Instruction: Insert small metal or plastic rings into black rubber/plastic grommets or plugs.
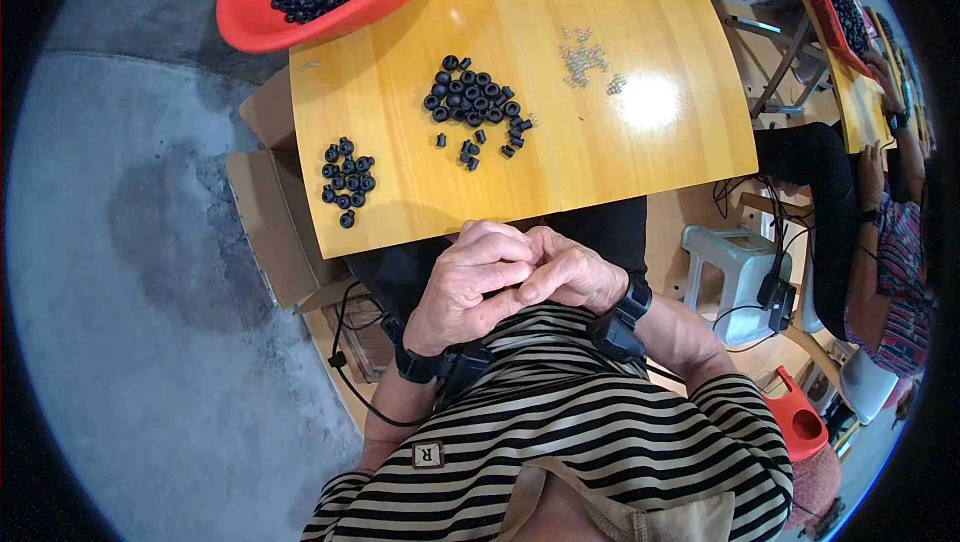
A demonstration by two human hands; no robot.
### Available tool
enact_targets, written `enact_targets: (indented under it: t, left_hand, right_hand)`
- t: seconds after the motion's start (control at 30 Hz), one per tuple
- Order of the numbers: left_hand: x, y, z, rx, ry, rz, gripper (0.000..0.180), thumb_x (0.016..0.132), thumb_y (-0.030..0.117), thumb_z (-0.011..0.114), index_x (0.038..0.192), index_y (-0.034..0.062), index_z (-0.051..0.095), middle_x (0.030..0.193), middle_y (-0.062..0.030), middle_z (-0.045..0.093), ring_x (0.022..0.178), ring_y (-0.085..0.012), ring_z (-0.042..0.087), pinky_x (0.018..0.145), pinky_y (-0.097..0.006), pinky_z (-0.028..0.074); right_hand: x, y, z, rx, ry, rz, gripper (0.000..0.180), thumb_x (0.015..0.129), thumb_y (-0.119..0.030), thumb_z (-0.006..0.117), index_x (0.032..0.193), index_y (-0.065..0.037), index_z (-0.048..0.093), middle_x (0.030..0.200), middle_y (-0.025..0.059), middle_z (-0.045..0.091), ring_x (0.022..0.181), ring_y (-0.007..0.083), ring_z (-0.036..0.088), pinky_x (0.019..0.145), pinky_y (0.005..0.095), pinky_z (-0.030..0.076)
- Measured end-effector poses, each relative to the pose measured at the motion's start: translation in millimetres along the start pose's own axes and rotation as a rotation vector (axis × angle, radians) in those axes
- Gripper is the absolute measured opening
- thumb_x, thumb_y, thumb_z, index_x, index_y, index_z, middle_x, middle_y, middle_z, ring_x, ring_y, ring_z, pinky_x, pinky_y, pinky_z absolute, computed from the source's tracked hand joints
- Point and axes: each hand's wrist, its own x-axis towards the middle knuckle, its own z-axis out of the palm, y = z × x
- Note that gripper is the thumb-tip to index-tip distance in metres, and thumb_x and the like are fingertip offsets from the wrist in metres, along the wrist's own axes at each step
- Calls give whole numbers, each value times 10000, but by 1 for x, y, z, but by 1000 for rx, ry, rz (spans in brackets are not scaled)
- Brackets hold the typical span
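Both hands were drawn in close to the body, just below the near edge of the tabletop (600, 172). The left hand (470, 287) and right hand (580, 277) met fingertip to fingertip, each grip clenched; what lay pinched between them was hidden, so I cannot tell what was held. Judged step: fitting or joining a small part at the fingertips. A central heap of black rings (478, 107) lay on the tabletop beyond the hands, a smaller cluster of black rings (346, 180) to the left, and small metal pieces (585, 62) to the far right. A red basin (250, 12) of more rings overhung the far-left corner. The next move would call for a steady pinch and a reach forward to the heap
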Motion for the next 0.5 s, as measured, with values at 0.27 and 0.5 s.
enact_targets:
  t: [0.27,0.5]
  left_hand:
    - [-5,-1,9,32,125,-44,281,692,-6,789,958,1,697,1011,-84,667,1005,-281,642,865,-367,522]
    - [-7,-4,6,-15,135,-96,245,715,-4,775,950,-5,707,1006,-93,666,996,-275,648,856,-361,526]
  right_hand:
    - [3,-2,5,34,84,-103,212,749,-32,758,940,-4,669,696,-55,567,576,33,429,524,204,310]
    - [4,1,11,81,76,-113,180,796,-59,746,950,-9,668,667,-68,518,551,36,374,498,204,271]
